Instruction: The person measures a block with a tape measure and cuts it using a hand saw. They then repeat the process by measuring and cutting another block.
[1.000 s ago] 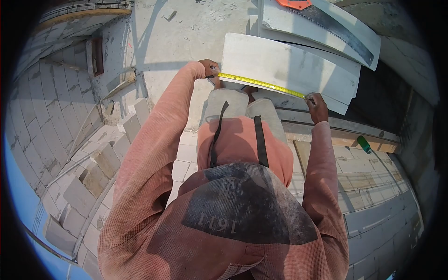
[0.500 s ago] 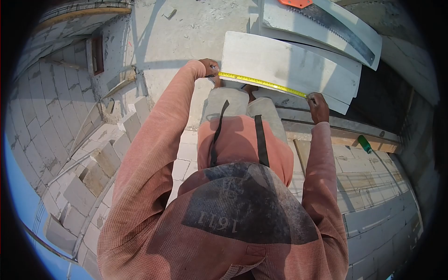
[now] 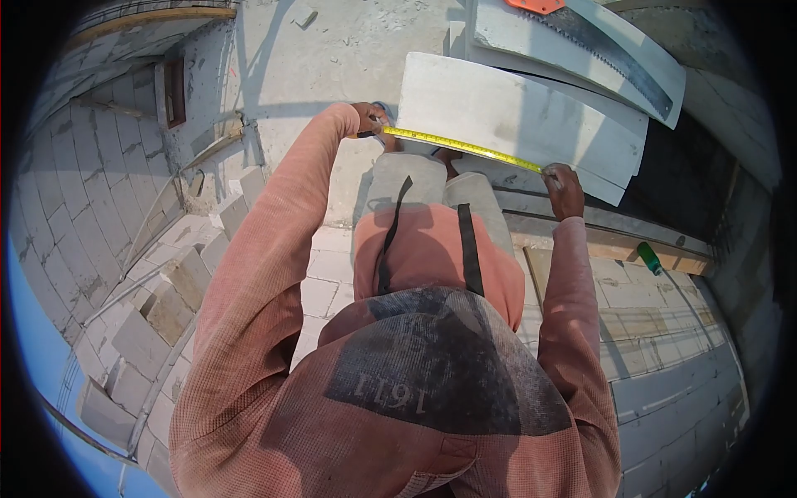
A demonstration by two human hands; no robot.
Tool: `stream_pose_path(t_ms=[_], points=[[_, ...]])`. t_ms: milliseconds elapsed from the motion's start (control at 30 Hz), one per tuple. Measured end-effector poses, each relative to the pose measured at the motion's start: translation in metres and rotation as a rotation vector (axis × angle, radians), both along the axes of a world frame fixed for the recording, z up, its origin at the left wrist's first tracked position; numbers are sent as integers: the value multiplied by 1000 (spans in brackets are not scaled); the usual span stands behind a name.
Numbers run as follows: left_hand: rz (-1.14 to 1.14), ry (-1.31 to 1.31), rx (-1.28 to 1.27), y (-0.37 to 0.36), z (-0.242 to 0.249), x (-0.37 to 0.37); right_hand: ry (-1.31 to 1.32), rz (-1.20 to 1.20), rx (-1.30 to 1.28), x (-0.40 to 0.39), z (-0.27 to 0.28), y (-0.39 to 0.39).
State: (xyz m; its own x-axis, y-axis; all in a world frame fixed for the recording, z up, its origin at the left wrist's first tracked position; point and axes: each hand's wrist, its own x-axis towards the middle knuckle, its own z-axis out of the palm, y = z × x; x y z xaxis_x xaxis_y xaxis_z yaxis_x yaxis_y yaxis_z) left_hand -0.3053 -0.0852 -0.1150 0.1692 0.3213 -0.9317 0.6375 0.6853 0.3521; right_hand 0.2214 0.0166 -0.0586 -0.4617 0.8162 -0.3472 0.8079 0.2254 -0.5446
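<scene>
A yellow tape measure (image 3: 465, 144) is stretched along the near long edge of a pale block (image 3: 498, 104). My left hand (image 3: 369, 119) is closed on the tape's left end, a little beyond the block's left corner. At the other end, my right hand (image 3: 564, 191) pinches the tape against or beside the block's near edge; contact with the block cannot be made out. Fingers hide both tape ends. Behind the measured block, a handsaw (image 3: 610, 54) with an orange handle lies on another pale block (image 3: 506, 31).
My knees are right below the tape. A green bottle-like object (image 3: 648, 256) lies at right near a wooden board (image 3: 598, 236). Several loose blocks (image 3: 187, 274) stand at left by a block wall (image 3: 91, 183). A small fragment (image 3: 305, 17) rests on the concrete floor.
My left hand and the tape's left end have shifted slightly left, away from the block's corner. The right hand still pinches the tape and has moved slightly left relative to the block.
</scene>
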Motion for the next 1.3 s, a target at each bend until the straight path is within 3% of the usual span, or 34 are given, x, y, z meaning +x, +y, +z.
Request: stream_pose_path(t_ms=[333,467,533,600,833,1300], points=[[-242,55,81,18,26,14,28,38,24,-12,-2,0],[-206,-84,215,5,-8,7,45,38,25,-12,1,1],[-196,-33,151,19,24,19,50,36,19,-12,-1,2],[-204,-40,199,18,26,18,46,34,15,-12,-2,1],[-228,-132,277,14,21,12,38,51,25,-16,2,0],[-164,-72,248,-5,3,9,46,43,66,-19,-2,-6]])
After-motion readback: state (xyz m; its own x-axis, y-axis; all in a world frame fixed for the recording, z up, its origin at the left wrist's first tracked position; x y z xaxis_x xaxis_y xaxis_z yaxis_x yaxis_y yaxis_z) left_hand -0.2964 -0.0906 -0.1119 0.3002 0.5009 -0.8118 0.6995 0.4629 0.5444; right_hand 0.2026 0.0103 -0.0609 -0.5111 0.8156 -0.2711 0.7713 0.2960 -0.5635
